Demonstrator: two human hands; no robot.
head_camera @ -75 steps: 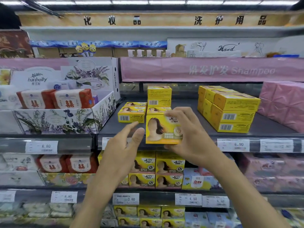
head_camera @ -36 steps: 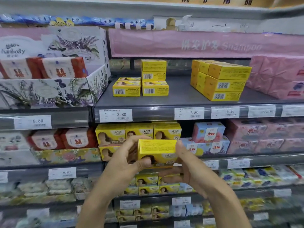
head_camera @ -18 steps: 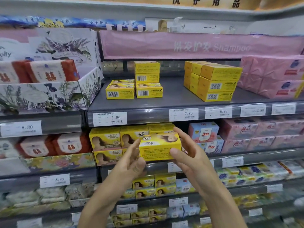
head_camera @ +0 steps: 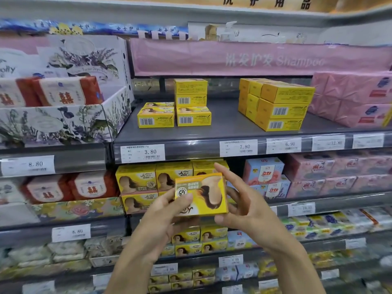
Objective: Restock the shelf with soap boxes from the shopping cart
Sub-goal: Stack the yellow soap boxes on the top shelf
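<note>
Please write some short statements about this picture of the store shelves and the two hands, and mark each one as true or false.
1. The left hand and the right hand both hold one yellow soap box. True.
2. The soap box rests on a shelf. False: it is held in the air, in front of the shelves.
3. The price tag below the small yellow boxes reads 3.80. True.
4. The pink packs lie at the left end of the upper shelf. False: they lie at its right end.
5. The upper shelf is packed full. False: bare shelf shows between the stacks.
</note>
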